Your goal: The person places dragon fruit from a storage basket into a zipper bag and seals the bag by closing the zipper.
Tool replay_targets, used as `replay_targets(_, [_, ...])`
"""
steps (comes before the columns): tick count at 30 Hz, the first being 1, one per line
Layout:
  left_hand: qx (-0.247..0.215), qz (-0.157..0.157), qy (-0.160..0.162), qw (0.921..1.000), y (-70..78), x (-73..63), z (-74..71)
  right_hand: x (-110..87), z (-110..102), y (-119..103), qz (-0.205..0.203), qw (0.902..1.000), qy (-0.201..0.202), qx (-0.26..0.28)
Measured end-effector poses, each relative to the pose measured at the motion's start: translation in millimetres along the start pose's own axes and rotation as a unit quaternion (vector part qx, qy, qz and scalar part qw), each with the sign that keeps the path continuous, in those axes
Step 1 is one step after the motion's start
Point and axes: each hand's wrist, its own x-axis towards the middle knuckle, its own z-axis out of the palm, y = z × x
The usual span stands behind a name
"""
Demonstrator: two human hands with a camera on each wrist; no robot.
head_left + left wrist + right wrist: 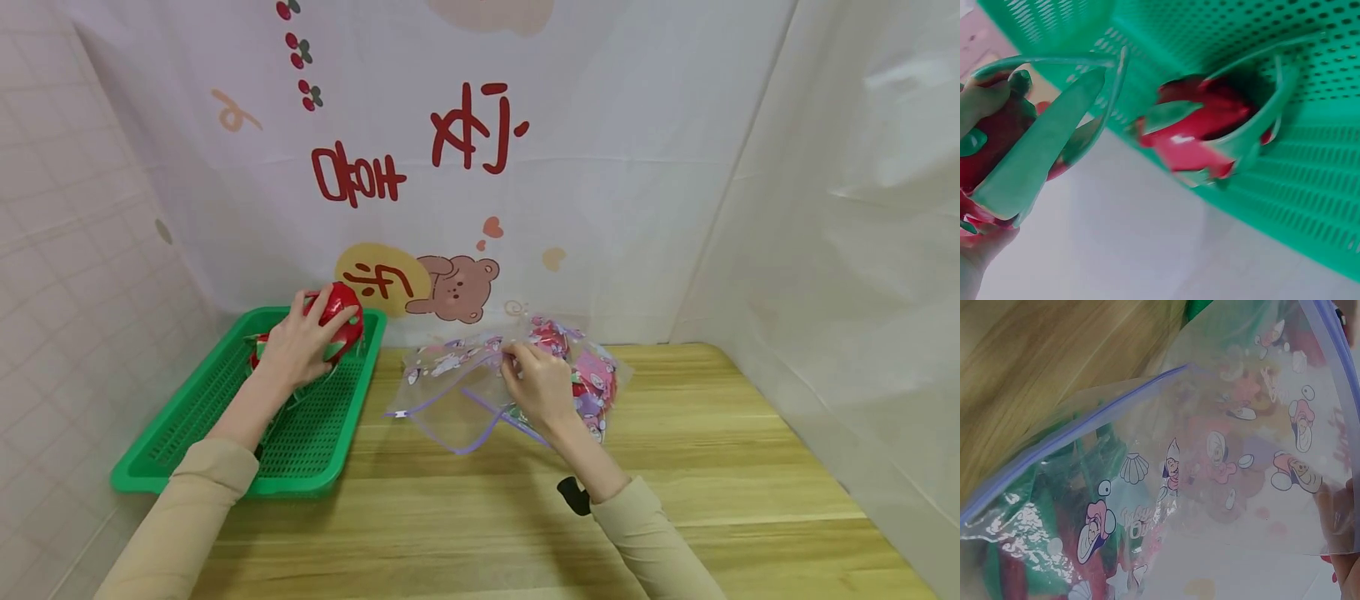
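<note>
**Red fruit [343, 300] in the left hand [300, 342], clear bag [450, 421] in the right [542, 387]**

The fruit looks fairly light and firm, its glossy skin likely a little slippery. The long green leaves [1047, 144] on it seem bendy and could catch on thin plastic, so the rounded body is the better place to hold. The bag should be limp and slick; its zip edge offers the stiffest grip.

The left hand's fingers are curled round the fruit from above, over the far end of the green basket [322, 437]. A second red fruit [1179, 147] lies in the basket, just beside the held one. On the worktop [675, 533], well apart from the held fruit, the right hand pinches the bag's upper edge, its mouth gaping. Red-and-green contents show through printed plastic near that hand; whether one bag or two is unclear.
</note>
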Motion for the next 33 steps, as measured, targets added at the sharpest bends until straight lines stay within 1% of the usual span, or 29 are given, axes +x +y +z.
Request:
replay_targets(5, [-0.007,0.024,0.054,0.9982,13.4,-4.1,-18.6,1.8,0.8,0.0,0.001,1.0000,-0.002,-0.004])
replay_targets(10, [-0.020,0.053,0.100,0.9933,32.4,-12.2,-34.2,3.0,3.0,-0.9,-0.001,1.0000,-0.005,-0.003])
replay_targets(13, [-0.021,0.076,0.126,0.9889,45.4,-17.1,-42.4,3.5,4.1,-1.8,-0.002,1.0000,-0.004,-0.004])
replay_targets(16, [-0.025,0.099,0.156,0.9824,58.7,-20.7,-50.6,3.7,5.0,-3.1,0.002,1.0000,-0.002,-0.008])
replay_targets(20, [-0.044,0.122,0.189,0.9734,78.8,-25.6,-62.8,4.0,6.4,-5.8,0.012,0.9999,0.000,-0.008])
replay_targets(22, [-0.054,0.128,0.197,0.9705,90.3,-29.1,-68.6,4.1,7.1,-7.1,0.015,0.9999,0.000,-0.008])
replay_targets(26, [-0.071,0.140,0.199,0.9673,113.4,-36.1,-76.7,4.7,8.0,-8.6,0.022,0.9997,-0.002,-0.012])
replay_targets(30, [-0.076,0.155,0.190,0.9664,134.2,-40.8,-80.4,5.6,7.8,-10.1,0.030,0.9994,-0.006,-0.014])
replay_targets(33, [-0.078,0.166,0.185,0.9655,148.2,-43.7,-80.2,5.7,7.2,-11.3,0.033,0.9993,-0.008,-0.013])
